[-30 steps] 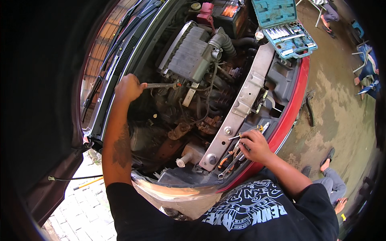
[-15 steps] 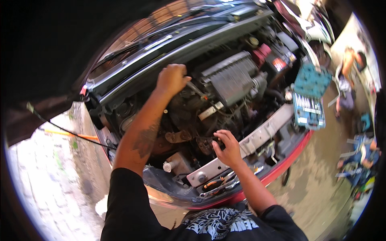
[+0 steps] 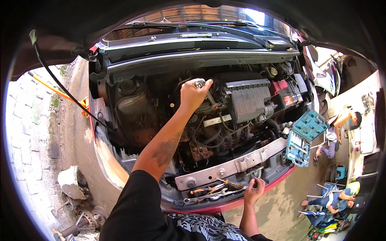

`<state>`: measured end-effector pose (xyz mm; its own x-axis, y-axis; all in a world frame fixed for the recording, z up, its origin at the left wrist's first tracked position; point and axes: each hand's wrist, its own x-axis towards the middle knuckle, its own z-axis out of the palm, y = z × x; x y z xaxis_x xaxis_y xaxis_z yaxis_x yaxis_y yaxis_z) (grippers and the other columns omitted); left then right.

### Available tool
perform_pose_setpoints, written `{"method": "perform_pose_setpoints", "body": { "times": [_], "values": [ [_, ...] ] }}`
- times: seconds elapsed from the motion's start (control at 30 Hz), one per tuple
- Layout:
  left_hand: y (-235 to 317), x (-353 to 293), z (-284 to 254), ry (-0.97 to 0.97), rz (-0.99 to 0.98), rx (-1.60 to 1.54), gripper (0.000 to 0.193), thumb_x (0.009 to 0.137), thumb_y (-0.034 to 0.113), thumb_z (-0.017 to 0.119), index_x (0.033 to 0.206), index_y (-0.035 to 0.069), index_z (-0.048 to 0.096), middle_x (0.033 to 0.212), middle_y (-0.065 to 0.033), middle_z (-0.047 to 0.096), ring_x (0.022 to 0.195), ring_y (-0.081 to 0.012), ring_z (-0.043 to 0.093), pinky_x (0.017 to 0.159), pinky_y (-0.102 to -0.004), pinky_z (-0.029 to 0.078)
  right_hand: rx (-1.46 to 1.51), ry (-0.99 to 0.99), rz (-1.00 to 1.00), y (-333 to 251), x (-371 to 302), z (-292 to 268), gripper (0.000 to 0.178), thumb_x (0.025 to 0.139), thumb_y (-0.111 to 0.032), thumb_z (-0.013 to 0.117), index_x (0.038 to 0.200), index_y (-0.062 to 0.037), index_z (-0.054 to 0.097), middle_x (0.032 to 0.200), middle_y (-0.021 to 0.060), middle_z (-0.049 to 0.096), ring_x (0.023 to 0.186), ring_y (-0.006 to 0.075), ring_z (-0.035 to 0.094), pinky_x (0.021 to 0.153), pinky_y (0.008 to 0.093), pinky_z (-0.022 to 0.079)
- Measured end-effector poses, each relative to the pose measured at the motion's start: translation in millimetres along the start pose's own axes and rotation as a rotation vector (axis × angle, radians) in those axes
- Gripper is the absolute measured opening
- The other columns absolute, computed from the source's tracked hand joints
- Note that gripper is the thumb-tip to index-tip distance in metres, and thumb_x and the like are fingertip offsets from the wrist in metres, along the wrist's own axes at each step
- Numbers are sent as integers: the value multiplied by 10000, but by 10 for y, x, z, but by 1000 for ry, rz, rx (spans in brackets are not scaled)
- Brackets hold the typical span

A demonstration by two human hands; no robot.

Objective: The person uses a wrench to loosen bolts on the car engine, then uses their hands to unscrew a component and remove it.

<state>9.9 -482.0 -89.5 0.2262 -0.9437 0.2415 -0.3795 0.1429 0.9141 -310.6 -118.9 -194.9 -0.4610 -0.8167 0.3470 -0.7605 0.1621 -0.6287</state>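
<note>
Head view is taking in an open engine bay (image 3: 136,105), with a grey ribbed engine cover (image 3: 250,100) sitting right of its middle. Just left of the engine cover, the left hand (image 3: 196,94) is closing in a fist around a silver wrench (image 3: 211,99), whose shaft is slanting down toward the cover's left side (an orange spot is showing near its lower end). Whether that end is sitting on a bolt is not showing clearly. Well below the engine cover, the right hand (image 3: 255,191) is reaching over the red bumper (image 3: 225,207) with its fingers curling and its thumb staying close to them; whether it is holding anything, one cannot tell. Also below the engine cover, a screwdriver (image 3: 237,185) is lying just left of those fingers, while orange-handled pliers (image 3: 198,191) and a long spanner (image 3: 217,197) are lying farther left. A pale metal bar (image 3: 241,164) is running between these tools and the engine cover. To the right of the engine cover, a battery (image 3: 288,100) is standing near it, and below the battery a blue tool case (image 3: 311,124) is lying open. Far right of the engine cover, a person in blue (image 3: 341,199) is sitting.
</note>
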Motion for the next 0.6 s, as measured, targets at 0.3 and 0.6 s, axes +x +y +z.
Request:
{"method": "perform_pose_setpoints", "body": {
  "times": [0.3,0.6],
  "values": [
    [-632,-262,103,265,-620,-657,342,1022,289,563,910,-14,674,825,-132,757,534,-197,705,430,-293,510,-151,72,31,476,-28,16,95,891,-30,700,984,-10,691,916,113,646,778,270,622,658,385,501],
    [-967,-689,108,498,-738,-824,582,1057,556,560,885,4,626,792,-117,741,532,-159,663,476,-294,534,-180,61,44,468,-13,17,77,889,-57,704,961,-32,703,902,97,640,735,265,597,641,388,475]
  ]
}}
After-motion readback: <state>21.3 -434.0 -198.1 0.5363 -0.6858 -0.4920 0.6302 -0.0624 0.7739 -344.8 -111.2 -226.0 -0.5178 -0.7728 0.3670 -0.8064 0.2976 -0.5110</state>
